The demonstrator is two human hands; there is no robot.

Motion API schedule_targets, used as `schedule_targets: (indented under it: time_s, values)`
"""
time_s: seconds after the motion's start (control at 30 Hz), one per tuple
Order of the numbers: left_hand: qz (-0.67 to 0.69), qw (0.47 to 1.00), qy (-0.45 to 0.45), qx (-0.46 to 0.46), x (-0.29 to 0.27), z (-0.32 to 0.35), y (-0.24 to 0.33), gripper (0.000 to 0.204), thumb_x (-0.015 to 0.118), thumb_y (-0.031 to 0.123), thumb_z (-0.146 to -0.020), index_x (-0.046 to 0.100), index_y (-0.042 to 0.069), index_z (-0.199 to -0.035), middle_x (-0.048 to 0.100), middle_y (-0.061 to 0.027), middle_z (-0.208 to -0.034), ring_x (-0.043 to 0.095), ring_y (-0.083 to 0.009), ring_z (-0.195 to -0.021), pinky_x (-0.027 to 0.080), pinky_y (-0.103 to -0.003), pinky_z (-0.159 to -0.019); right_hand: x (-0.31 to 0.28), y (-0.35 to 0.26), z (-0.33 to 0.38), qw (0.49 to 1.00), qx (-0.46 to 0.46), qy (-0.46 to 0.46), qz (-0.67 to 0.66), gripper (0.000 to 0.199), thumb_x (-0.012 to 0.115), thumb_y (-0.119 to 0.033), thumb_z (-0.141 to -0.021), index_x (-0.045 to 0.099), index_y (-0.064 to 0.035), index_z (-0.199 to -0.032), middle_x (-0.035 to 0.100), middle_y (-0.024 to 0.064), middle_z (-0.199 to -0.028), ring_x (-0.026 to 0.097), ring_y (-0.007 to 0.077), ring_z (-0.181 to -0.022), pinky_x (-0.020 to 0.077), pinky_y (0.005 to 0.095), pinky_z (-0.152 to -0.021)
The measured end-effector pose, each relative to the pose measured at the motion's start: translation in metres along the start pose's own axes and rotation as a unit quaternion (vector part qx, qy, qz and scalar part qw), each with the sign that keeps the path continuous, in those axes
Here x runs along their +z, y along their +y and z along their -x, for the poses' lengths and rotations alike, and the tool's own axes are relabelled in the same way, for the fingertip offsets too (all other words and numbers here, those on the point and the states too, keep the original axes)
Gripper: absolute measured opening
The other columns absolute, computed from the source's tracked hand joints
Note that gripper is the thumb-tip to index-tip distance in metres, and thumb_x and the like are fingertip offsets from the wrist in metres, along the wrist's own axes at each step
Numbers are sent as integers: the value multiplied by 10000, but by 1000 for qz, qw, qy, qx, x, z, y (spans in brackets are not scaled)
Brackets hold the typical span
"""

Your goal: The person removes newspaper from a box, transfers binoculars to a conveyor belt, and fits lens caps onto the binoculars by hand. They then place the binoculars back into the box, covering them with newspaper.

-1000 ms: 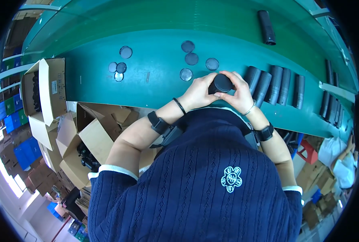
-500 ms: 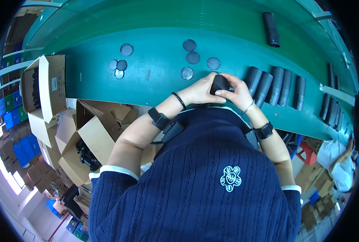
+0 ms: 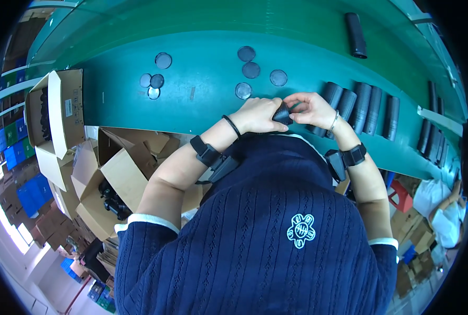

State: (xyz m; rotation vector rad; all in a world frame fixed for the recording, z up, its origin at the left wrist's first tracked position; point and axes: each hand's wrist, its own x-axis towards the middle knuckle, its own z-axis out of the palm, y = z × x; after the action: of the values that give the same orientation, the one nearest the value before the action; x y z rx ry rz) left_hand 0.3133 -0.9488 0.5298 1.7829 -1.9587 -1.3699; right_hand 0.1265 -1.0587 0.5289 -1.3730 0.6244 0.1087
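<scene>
Discs on belt: 8 — 1 alone (image 3: 163, 60), cluster of 3 (image 3: 152, 85), 4 more (image 3: 250, 70) nr centre. Black tubes: 1 far up (image 3: 355, 34), row of 5 (image 3: 361, 105) at right, a few more at right rim, no. unclear. 1 black part (image 3: 283, 113) in hands. Hands: 2, left (image 3: 259, 115) & right (image 3: 311, 109). Open cartons at left: 2, one upper (image 3: 65, 105), one lower (image 3: 119, 173). Wrist straps: 2.

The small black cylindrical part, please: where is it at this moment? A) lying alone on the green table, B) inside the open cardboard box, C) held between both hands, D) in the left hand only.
C: the small black cylindrical part sits between the left hand and the right hand, both closed on it above the green table edge.
</scene>
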Motion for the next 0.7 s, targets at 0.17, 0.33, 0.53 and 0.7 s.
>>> schedule_targets:
  time_s: [0.17, 0.33, 0.53, 0.7]
  values:
    - [-48, 999, -15, -8, 5, 4, -3, 608, 686, 502, -738, 548, -4, -1047, 664, -206, -925, 648, -373, -865, 501, -445, -745, 23, -13, -8, 969, -41, 21, 242, 412, 678, -110, -641, 623, 47, -1018, 676, 178, -805, 682, 236, -678, 550, 325, -634]
    - [-54, 998, -3, -29, 10, 6, -12, 593, 689, 483, -741, 535, -3, -1042, 661, -210, -940, 646, -381, -866, 504, -449, -740, 40, -7, -21, 932, -78, 68, 347, 251, 568, -55, -653, 646, -2, -886, 656, 223, -800, 658, 372, -740, 532, 403, -676]
    - [-12, 999, 11, -32, 2, 10, -19, 629, 683, 481, -763, 467, 16, -1128, 627, -212, -1040, 619, -375, -961, 491, -441, -797, 15, 24, -41, 939, -75, 186, 281, 259, 489, 43, -681, 676, -53, -834, 669, 182, -823, 659, 355, -788, 528, 395, -740]
    - [94, 993, 41, -55, -6, 18, -49, 708, 722, 458, -766, 443, 3, -1232, 601, -195, -1079, 595, -328, -1035, 468, -392, -876, -23, 38, -67, 864, -79, 246, 432, 220, 612, -100, -736, 662, -53, -945, 668, 155, -938, 627, 330, -904, 479, 417, -864]
